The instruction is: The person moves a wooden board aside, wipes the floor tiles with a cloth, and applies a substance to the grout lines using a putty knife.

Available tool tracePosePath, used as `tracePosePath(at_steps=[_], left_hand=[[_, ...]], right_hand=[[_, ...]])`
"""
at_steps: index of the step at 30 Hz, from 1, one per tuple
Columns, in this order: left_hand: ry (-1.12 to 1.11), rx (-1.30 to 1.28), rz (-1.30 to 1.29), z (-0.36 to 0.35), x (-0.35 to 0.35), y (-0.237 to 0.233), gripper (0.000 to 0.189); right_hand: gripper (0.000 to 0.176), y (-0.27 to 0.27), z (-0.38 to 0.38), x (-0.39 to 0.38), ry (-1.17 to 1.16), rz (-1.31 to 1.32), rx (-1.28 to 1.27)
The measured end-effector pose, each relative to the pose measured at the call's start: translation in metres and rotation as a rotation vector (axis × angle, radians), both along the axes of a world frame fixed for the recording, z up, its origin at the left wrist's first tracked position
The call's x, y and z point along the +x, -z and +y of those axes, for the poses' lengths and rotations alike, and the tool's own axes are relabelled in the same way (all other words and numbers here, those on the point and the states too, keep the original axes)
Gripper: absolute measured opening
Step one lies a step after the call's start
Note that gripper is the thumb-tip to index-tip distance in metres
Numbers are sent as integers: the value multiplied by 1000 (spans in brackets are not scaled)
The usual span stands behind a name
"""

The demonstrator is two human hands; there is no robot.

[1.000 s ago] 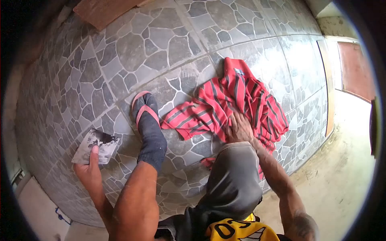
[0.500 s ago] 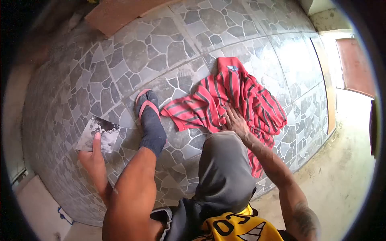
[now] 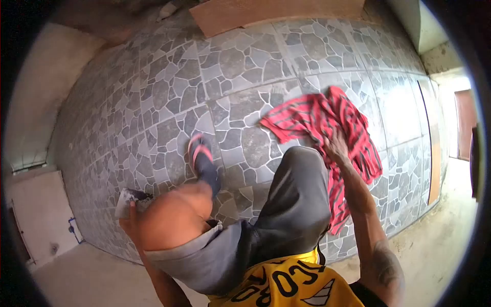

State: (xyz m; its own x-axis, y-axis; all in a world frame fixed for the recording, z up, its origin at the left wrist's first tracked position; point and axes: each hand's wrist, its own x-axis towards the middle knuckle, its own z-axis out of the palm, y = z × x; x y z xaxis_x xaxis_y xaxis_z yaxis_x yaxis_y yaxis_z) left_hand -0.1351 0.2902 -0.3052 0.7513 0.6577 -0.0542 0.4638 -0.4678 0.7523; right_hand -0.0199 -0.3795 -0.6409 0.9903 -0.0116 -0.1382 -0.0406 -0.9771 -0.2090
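Note:
A red polo-like shirt (image 3: 353, 123) with dark stripes lies crumpled on the stone-patterned tile floor. My right hand (image 3: 335, 147) is down on its middle, the fabric bunched under and around the fingers; slight blur softens them. At the lower left, my left hand (image 3: 132, 221) pinches a thin, flat, squarish grey plate (image 3: 125, 202) with dark smears on its upper part, the thumb lying on its face. My bent knee hides part of this hand and the plate. The plate looks like a scraper blade, but I cannot be sure.
My foot in a dark sock and pink-strapped flip-flop (image 3: 201, 151) stands on the tile floor (image 3: 250, 148). A brown board (image 3: 276, 15) lies along the far edge. Another long strip (image 3: 434, 163) borders the right side, near a reddish door (image 3: 464, 125). A pale panel (image 3: 46, 215) stands at left.
The view has shifted, and my leg now covers part of my left hand and the plate. My right hand and the shirt have moved together, and the shirt's folds have changed.

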Motion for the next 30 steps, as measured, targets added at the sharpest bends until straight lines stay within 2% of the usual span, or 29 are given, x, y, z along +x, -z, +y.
tracePosePath(at_steps=[1, 3, 5, 6, 7, 9, 10, 12, 14, 15, 17, 19, 20, 22, 24, 25, 26, 27, 28, 30], left_hand=[[-38, -15, -8, 6, -11, -2, 38], [-94, -46, -24, 13, -17, 4, 38], [-133, -75, -26, 21, -19, 16, 38], [-149, -93, -29, 22, -17, 26, 37], [-161, -114, -30, 24, -13, 36, 37], [-184, -160, -46, 29, -5, 56, 37], [-187, -175, -48, 31, -1, 66, 37], [-190, -209, -68, 33, 7, 83, 36], [-177, -251, -85, 36, 14, 103, 36], [-166, -269, -101, 38, 17, 112, 35], [-142, -298, -132, 45, 24, 125, 33], [-170, -298, -122, 53, 29, 131, 32], [-213, -286, -100, 56, 30, 133, 32], [-247, -276, -67, 50, 37, 134, 33], [-219, -262, -34, 43, 49, 121, 34], [-223, -256, -27, 42, 52, 120, 34], [-226, -251, -17, 42, 53, 116, 35], [-232, -245, -13, 42, 55, 114, 36], [-218, -250, -36, 41, 57, 113, 36], [-192, -265, -79, 40, 57, 114, 35]], right_hand=[[74, -3, -11, -14, 174, 55, 17], [73, -24, -14, -19, 379, 148, 75], [75, 17, -17, -16, 378, 53, -245], [75, 3, 2, -2, 462, 95, -139], [71, -17, 34, 12, 429, 54, -23], [66, 32, 98, 30, 188, -137, -213], [65, 19, 150, 45, 64, -17, -199], [66, -8, 255, 64, -108, -160, 33], [72, -27, 330, 80, -424, -16, 110], [76, -9, 359, 83, -634, -336, 317], [74, -1, 428, 98, -748, -124, 536], [74, -31, 464, 127, -1082, -125, 206], [72, -22, 468, 136, -1090, -235, 220], [69, 4, 463, 162, -1106, -459, 240], [66, 60, 424, 192, -871, -573, -47], [60, 30, 380, 202, -599, -63, 265], [54, -5, 336, 213, -171, 281, 501], [54, 10, 282, 209, -110, 20, 496], [56, 14, 211, 214, -198, 126, 320], [50, 39, 85, 200, 132, -15, 155]])
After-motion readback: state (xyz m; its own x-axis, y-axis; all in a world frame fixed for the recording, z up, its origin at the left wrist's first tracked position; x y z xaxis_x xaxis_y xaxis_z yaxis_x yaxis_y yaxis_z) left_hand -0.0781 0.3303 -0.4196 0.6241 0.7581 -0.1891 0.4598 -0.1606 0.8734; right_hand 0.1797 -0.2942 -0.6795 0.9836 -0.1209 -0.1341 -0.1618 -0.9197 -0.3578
